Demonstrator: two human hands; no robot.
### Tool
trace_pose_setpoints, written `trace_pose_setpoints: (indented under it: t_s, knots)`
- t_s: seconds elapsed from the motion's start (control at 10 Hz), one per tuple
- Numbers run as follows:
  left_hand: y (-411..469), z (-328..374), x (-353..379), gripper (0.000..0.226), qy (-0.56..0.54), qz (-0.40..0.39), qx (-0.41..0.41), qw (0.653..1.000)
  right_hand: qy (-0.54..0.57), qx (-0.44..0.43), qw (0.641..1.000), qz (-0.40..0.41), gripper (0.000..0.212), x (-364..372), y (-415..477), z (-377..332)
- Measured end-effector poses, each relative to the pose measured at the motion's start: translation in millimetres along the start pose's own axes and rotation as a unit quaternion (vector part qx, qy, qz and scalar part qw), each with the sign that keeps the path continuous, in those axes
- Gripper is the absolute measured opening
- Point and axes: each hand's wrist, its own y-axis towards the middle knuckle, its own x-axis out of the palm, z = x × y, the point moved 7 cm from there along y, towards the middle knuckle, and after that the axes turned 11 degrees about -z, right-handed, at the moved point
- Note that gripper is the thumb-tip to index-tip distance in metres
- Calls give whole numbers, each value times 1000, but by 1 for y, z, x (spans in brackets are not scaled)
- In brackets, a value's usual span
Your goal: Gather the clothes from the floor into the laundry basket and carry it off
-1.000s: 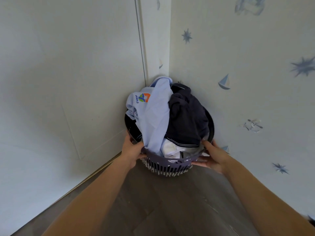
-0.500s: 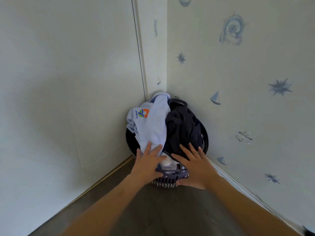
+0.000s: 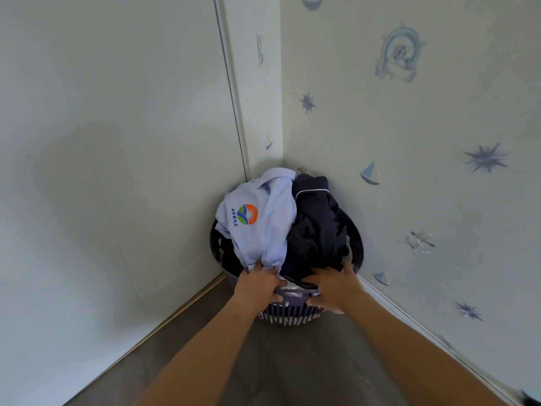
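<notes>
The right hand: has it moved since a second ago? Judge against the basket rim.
Yes. The right hand left the outer right side of the laundry basket rim and now lies near its front edge, fingers spread on the dark navy garment.

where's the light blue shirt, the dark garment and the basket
light blue shirt (image 3: 265,227): head view, on its chest beside the logo
dark garment (image 3: 317,230): head view, on its bunched middle
laundry basket (image 3: 358,244): head view, on its dark right rim
</notes>
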Motion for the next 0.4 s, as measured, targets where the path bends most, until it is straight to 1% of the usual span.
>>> trace_pose_setpoints:
  t_s: [0.1,0.2,0.3,0.4]
  knots:
    - [-26,11,2,50,1,-54,-6,999,4,7,999,-47,73,4,-30,-14]
    - [-60,14,-33,49,-28,-62,-20,998,114,-9,982,-147,79,-20,-78,-24]
    - [-98,17,-102,38,-87,-44,-20,995,243,-27,952,-183,67,-82,-131,-18]
    - [-146,26,-177,30,-129,-19,-8,991,302,11,934,-191,60,-153,-184,-4]
